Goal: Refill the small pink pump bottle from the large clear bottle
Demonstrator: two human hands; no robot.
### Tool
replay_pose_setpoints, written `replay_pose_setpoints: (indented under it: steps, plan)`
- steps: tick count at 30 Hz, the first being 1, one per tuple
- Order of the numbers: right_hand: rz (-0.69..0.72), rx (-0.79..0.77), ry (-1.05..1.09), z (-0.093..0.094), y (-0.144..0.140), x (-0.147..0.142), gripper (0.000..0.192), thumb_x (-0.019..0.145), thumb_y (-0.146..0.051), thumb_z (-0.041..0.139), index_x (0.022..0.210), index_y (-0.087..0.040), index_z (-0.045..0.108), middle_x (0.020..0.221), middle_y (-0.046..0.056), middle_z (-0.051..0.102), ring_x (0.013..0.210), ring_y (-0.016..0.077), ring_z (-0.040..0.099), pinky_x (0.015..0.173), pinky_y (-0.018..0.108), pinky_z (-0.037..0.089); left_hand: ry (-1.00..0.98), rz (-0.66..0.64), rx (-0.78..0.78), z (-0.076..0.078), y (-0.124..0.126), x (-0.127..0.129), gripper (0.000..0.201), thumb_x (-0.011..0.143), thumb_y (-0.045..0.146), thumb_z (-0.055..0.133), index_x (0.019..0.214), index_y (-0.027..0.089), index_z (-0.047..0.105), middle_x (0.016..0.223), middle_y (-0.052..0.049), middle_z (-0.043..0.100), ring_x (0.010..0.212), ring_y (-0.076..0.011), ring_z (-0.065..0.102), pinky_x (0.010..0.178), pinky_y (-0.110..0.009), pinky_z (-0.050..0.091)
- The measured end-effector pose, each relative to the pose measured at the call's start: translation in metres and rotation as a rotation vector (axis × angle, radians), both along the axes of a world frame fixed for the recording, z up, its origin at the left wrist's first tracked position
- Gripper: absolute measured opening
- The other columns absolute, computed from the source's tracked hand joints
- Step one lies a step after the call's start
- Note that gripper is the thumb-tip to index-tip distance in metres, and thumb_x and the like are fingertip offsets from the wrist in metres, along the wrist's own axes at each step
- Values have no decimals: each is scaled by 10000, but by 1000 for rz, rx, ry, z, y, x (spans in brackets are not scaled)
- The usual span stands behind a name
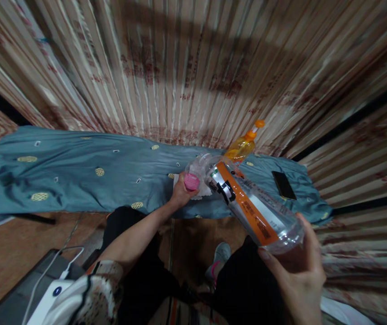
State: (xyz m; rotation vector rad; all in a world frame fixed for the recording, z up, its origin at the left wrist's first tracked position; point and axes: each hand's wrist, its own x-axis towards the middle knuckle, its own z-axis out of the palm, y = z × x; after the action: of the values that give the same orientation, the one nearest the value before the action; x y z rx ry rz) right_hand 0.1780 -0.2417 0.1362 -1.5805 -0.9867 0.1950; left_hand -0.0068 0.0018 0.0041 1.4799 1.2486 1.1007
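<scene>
Spreading beneath the large bottle (251,210) is a blue-green cloth (75,171). The right hand (301,275) clasps the bottle's base, thumb and fingers spread. Beyond it stands a pump dispenser (241,148); near the bottle's far end, the left hand (180,194) clasps a pink-and-clear container (191,181).

Phone (284,185) (dark) on patterned teal cloth (75,187)

Pleated patterned curtain (180,67), teal-draped table (75,180), brown floor (7,262)
</scene>
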Motion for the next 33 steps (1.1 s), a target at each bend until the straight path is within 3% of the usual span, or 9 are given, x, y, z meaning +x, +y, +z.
replay_pose_setpoints:
  steps: [5, 13, 19, 25, 33]
  plan:
    - [-1, -8, 10, 1, -1, 0, 985, 667, -473, 978, 1548, -262, 589, 1607, 116, 555, 1398, 389, 611, 1118, 507, 560, -13, -14, 12, 1, 0, 0, 780, 602, 189, 927, 1273, 221, 530, 1110, -21, 732, 996, -234, 729, 934, -378, 598]
    - [2, -1, 42, 2, 0, -1, 1023, 640, -434, 995, 1564, -260, 590, 1578, 123, 590, 1249, 347, 692, 973, 432, 620, 9, -2, 11, 1, 0, 0, 793, 601, 192, 940, 1285, 220, 541, 1148, -34, 729, 1023, -249, 733, 947, -385, 596]
    - [9, 13, 24, 1, 1, -1, 1012, 654, -438, 986, 1566, -257, 587, 1601, 116, 568, 1289, 333, 672, 967, 402, 627, -1, -8, 6, 2, 0, 0, 794, 608, 189, 935, 1287, 222, 525, 1139, -36, 733, 1011, -240, 732, 946, -379, 595]
    - [5, -29, -1, 1, -1, 1, 1040, 667, -489, 974, 1586, -252, 548, 1559, 125, 605, 1297, 344, 675, 1043, 451, 604, 5, -2, 6, 0, 1, 0, 798, 592, 192, 938, 1274, 217, 525, 1159, -41, 733, 1035, -251, 737, 959, -388, 593]
    - [26, -3, 57, 0, 0, 0, 1040, 655, -447, 989, 1583, -259, 556, 1551, 142, 609, 1239, 346, 707, 961, 446, 636, 12, -8, 17, 0, 1, 0, 810, 608, 193, 938, 1302, 195, 521, 1170, -58, 734, 1050, -257, 742, 968, -393, 598]
